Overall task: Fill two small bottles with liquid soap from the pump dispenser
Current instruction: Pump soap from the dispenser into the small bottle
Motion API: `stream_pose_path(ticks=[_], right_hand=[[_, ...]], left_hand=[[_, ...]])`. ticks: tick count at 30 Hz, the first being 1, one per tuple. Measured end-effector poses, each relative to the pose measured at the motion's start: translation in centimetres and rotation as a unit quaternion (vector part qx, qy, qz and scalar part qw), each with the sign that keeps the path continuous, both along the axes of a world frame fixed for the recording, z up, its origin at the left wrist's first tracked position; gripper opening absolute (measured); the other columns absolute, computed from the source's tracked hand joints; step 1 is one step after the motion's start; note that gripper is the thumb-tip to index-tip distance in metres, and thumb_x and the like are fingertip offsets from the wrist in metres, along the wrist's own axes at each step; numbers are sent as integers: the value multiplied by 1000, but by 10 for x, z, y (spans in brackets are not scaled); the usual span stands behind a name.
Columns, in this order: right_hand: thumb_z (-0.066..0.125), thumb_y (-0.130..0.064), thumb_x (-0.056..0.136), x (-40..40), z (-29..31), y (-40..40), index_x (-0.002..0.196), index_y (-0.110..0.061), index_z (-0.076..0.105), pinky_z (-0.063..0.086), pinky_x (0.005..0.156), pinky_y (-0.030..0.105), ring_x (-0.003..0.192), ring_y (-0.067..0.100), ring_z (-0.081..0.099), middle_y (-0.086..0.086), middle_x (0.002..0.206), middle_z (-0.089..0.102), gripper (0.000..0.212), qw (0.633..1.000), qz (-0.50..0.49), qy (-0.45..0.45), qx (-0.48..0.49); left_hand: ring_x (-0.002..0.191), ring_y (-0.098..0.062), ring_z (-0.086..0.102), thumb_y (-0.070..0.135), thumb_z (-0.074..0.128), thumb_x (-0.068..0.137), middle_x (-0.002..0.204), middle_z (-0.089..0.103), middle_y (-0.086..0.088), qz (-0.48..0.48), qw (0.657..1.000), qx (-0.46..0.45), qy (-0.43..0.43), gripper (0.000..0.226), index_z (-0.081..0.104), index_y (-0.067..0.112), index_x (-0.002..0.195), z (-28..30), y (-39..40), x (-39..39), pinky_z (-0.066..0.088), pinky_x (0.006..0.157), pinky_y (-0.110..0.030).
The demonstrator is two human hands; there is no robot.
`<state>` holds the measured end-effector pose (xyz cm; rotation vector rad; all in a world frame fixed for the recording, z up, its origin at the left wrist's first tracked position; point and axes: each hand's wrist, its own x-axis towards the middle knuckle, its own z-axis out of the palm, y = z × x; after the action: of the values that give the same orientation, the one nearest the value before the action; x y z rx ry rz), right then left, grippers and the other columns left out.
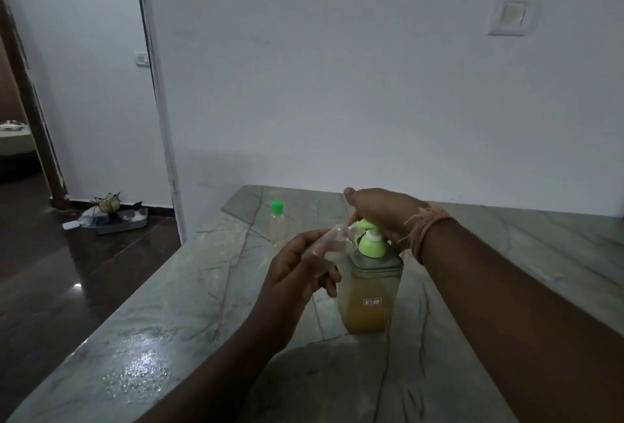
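Note:
A clear pump dispenser (369,301) with yellowish soap and a green pump head stands on the marble counter (189,321). My right hand (381,211) lies on top of the pump head, palm down, fingers over it. My left hand (297,274) grips a small clear bottle (332,236), tilted with its open mouth at the green nozzle. A second small clear bottle (277,223) with a green cap stands upright further back on the counter, to the left of the dispenser.
The counter's left edge drops to a dark glossy floor. A grey tray with clutter (118,216) sits on the floor by the white wall. A doorway opens at the far left. A switch plate (511,15) is on the wall.

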<state>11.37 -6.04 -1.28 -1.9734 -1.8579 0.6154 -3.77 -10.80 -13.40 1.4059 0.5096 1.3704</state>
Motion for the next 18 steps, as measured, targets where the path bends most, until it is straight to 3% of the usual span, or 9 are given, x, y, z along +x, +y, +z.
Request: stream_pose_path(ticks=[5,8,12,14,18], right_hand=[[17,-25,109,-2,-2,-4,140,-3,48,39,106,38,125,33,49,20,144,47,49,999,4,-37,15],[21,-10,107,-3,-5,-6,138,0,48,42,100,38,124,36,51,23,138,51,43,999,-16,-29,7],[18,-25,110,-4,1,-6,142,1,44,35,106,34,134,33,43,21,148,44,49,999,10,-50,-2],[16,-30,109,-3,2,-4,141,4,43,34,107,35,135,36,41,23,146,44,54,999,30,-39,-16],[18,-20,109,1,-7,1,133,4,50,43,102,40,122,38,52,25,135,53,47,999,25,-30,-3]], left_hand=[[63,-24,61,40,49,99,87,69,-21,50,997,34,49,31,69,23,117,-4,4,-3,52,52,-31],[51,-17,54,47,44,100,81,66,-16,92,988,72,98,34,65,26,117,-6,3,0,45,42,-25],[54,-6,49,75,44,88,85,63,-4,98,982,101,128,64,57,23,122,-9,-4,7,40,47,-18],[56,-5,50,70,42,92,80,60,3,90,982,99,133,59,55,23,124,-10,-6,7,40,49,-17],[57,-10,49,40,40,101,75,58,1,74,983,87,143,34,50,23,128,-11,-6,4,41,49,-19]])
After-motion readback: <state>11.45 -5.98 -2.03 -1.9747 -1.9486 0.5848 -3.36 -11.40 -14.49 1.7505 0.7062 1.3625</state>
